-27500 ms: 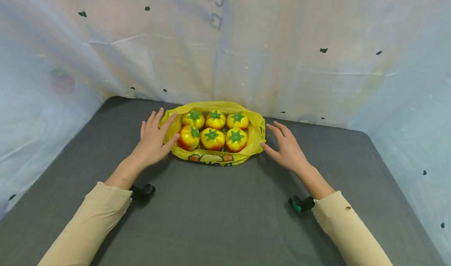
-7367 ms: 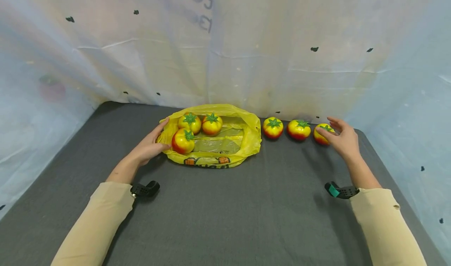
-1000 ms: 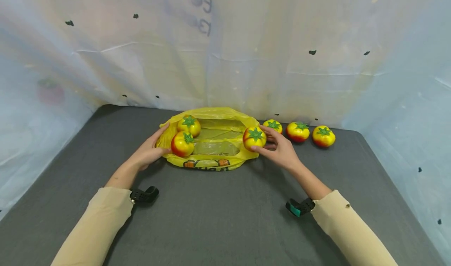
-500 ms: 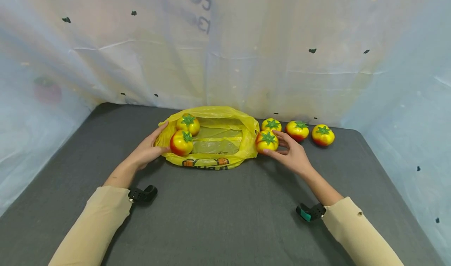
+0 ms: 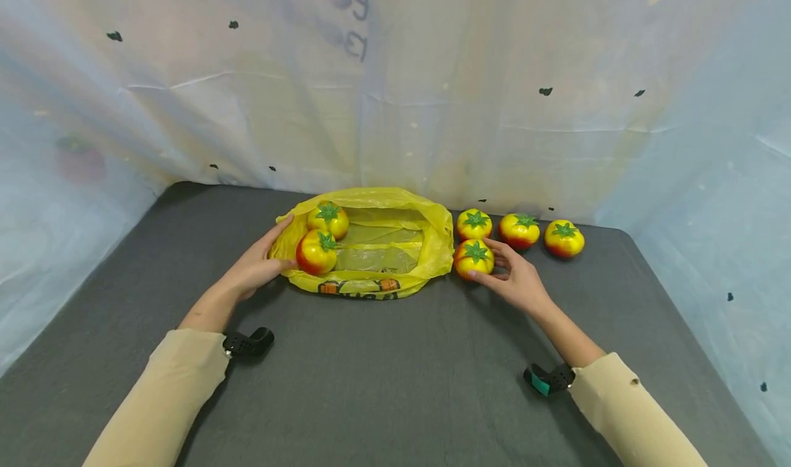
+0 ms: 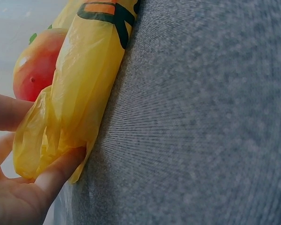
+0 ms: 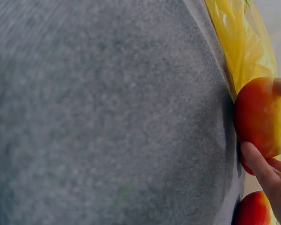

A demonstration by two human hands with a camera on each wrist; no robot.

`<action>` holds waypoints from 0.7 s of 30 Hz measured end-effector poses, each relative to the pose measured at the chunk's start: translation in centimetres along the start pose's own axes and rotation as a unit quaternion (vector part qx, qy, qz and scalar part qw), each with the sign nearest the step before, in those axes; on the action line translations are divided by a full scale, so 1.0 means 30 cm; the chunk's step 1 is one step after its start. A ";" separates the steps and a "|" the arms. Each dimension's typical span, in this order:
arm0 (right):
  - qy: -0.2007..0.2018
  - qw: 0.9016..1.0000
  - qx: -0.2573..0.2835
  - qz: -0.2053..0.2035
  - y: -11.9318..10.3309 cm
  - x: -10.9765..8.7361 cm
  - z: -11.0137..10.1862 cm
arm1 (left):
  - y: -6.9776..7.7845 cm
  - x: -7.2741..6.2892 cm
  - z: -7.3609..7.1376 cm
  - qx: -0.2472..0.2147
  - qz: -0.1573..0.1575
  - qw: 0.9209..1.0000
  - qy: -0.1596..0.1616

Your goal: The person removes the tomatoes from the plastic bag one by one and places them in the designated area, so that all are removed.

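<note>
A yellow plastic bag (image 5: 371, 288) stands gaping on the grey table, two red-and-yellow tomatoes (image 5: 317, 252) with green star-shaped tops in its left end. My left hand (image 5: 255, 264) holds the bag's left end, thumb (image 6: 61, 172) on the near side and fingers on the far side; the fingertips are partly hidden behind the plastic. Just right of the bag my right hand (image 5: 516, 278) grips another tomato (image 5: 473, 259) between thumb and fingers, low over or on the table. Behind it, a row of tomatoes (image 5: 519, 231) runs rightward along the back.
The grey table (image 5: 383, 384) reaches from the hands toward me. Hanging plastic sheeting (image 5: 432, 110) closes off the back and both sides, close behind the bag and the tomato row. A black wrist camera mount (image 5: 249, 343) juts from the left wrist, another (image 5: 548, 379) from the right.
My right hand has carried its tomato from above the bag's right rim rightward and down, to in front of the row's leftmost tomato. The left hand stays on the bag.
</note>
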State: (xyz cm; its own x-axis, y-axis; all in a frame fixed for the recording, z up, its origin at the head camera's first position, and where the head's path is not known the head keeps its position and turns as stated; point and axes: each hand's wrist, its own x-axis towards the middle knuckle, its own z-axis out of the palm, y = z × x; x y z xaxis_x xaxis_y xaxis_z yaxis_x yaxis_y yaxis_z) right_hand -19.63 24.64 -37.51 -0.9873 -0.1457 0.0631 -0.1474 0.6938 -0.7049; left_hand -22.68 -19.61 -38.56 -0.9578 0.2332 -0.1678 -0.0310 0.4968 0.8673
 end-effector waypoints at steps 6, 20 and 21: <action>-0.005 1.000 -0.011 0.007 0.014 -0.003 -0.003 | 0.001 -0.004 0.000 -0.001 0.003 1.000 0.001; -0.010 1.000 -0.023 0.008 -0.007 -0.002 -0.056 | -0.011 0.026 0.012 0.000 0.012 1.000 -0.007; -0.012 1.000 -0.021 0.007 -0.014 0.004 -0.056 | -0.016 0.022 0.010 0.001 0.012 1.000 -0.006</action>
State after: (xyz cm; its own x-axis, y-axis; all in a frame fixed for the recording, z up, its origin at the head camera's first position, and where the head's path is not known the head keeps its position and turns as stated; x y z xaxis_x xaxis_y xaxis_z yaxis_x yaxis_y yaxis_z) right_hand -19.78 25.50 -36.02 -0.9877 -0.1525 0.0360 -0.1365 0.7253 -0.6747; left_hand -23.21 -19.44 -39.22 -0.9547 0.2556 -0.1526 -0.0070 0.4933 0.8698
